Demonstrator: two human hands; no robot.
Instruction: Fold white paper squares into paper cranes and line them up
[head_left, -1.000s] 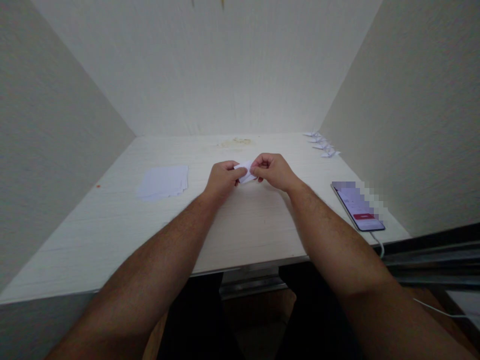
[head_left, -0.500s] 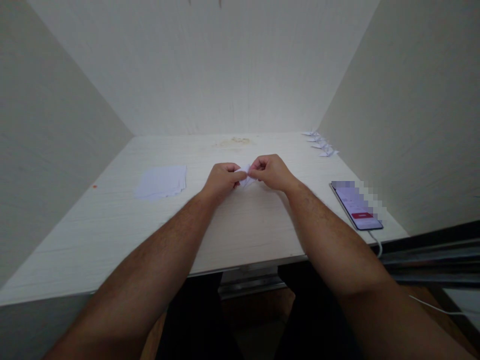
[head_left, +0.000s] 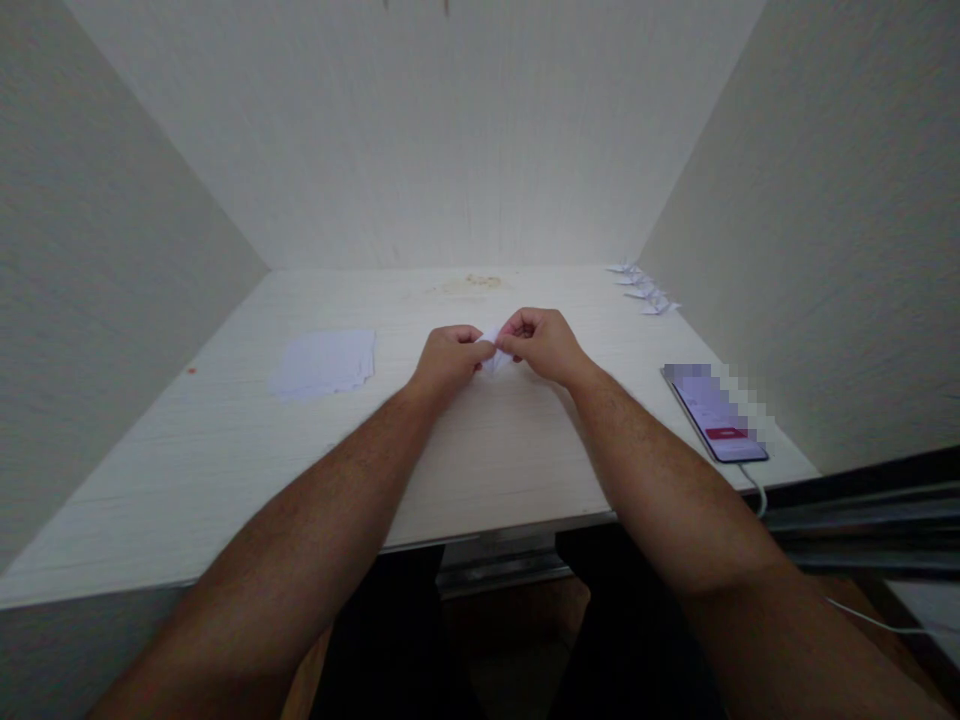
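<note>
A small folded white paper (head_left: 494, 356) sits between my two hands over the middle of the white table (head_left: 480, 460). My left hand (head_left: 448, 358) pinches its left side with thumb and curled fingers. My right hand (head_left: 541, 343) pinches its right side, fingers closed. The hands nearly touch, and most of the paper is hidden behind the fingers.
A stack of white paper sheets (head_left: 325, 362) lies to the left. Several folded paper figures (head_left: 643, 287) line the far right corner. A phone (head_left: 715, 411) with a lit screen and a white cable (head_left: 757, 488) lies near the right edge. Walls close in on three sides.
My hands have drawn closer together, and less of the folded paper shows between them than a second ago.
</note>
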